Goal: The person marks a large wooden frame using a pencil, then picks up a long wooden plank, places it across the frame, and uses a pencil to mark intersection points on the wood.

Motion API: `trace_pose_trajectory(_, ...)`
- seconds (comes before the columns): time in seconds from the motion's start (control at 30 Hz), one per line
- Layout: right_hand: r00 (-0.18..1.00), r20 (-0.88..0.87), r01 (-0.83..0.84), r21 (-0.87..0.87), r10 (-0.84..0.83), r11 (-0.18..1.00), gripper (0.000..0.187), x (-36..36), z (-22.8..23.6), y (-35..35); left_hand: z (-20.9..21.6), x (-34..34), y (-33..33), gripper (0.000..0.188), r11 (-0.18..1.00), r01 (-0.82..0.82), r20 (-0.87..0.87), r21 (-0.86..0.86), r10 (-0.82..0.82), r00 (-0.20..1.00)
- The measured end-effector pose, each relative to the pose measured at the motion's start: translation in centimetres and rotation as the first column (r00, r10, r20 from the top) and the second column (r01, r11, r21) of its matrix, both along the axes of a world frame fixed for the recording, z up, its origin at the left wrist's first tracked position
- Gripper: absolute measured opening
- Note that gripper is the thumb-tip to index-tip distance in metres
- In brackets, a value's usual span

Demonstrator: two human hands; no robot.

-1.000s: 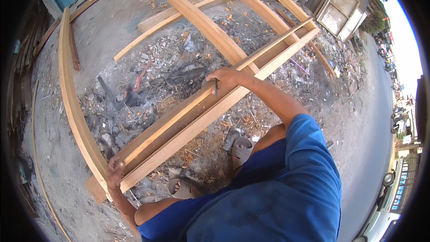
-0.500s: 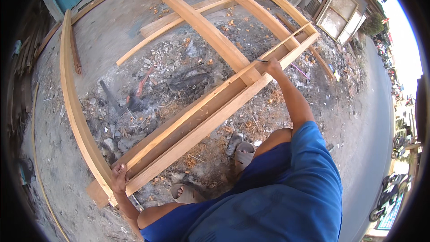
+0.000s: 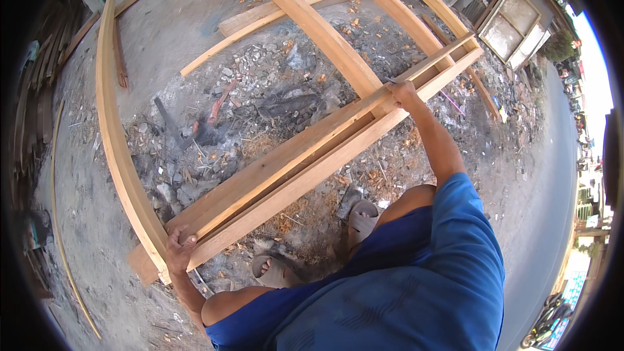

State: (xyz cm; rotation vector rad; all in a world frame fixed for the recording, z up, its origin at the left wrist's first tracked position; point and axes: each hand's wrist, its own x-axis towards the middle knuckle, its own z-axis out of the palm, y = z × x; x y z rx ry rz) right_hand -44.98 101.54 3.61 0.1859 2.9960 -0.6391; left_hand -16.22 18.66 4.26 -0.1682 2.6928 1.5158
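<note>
Plank (image 3: 296,161) slants across the timber frame (image 3: 318,31) in my head view. I've got the left hand (image 3: 179,250) low, fingers curled at the plank's near end; right arm stretched out, right hand's (image 3: 404,94) fingers closed round a thin dark stick (image 3: 390,80) at its edge. Rubbly dirt (image 3: 305,218) below, grey road (image 3: 543,240) off right.

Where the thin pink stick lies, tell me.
The thin pink stick lies on littered ground, right of centre in the head view, beside the pale wooden frame and right of the right hand.
</note>
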Motion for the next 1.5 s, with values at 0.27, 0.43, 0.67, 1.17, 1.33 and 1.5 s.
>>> trace_pose_trajectory(0.27, 0.823, 0.419, 0.566, -0.674, -0.384, 0.475, 0.027, 2.0, 3.7, -9.3, 5.5, 1.6, -1.2, 0.051, 0.981, -0.082, 0.015, -0.177, 0.086, 0.996)
trace_pose_trajectory(0.43, 0.818, 0.530, 0.539, -0.572, -0.223, 0.619, 0.029, 2.9, 5.8, -8.2, 4.7, 1.8, -2.9, 0.053, 0.944, -0.098, -0.219, -0.316, 0.028, 0.975)
trace_pose_trajectory(0.67, 0.955, 0.138, -0.293, 0.307, 0.262, 0.906, 0.053, 1.7, 14.3, -20.2, 2.4, 8.1, -9.0, 0.057, 0.743, -0.328, -0.231, -0.583, 0.236, 0.944)
trace_pose_trajectory(1.17, 0.736, 0.204, -0.669, 0.365, 0.646, 0.647, 0.044, 5.8, 8.8, -24.4, 1.6, 10.5, -10.6, 0.046, 0.755, -0.656, 0.105, -0.005, 0.652, 0.750)
trace_pose_trajectory(1.33, 0.737, 0.221, -0.669, 0.371, 0.639, 0.644, 0.045, 6.7, 9.3, -24.7, 2.1, 9.5, -10.0, 0.043, 0.779, -0.627, 0.093, 0.018, 0.623, 0.777)
trace_pose_trajectory(1.5, 0.710, 0.244, -0.699, 0.358, 0.660, 0.619, 0.046, 6.9, 9.0, -24.7, 0.7, 9.7, -11.7, 0.035, 0.782, -0.621, 0.071, 0.052, 0.617, 0.783)
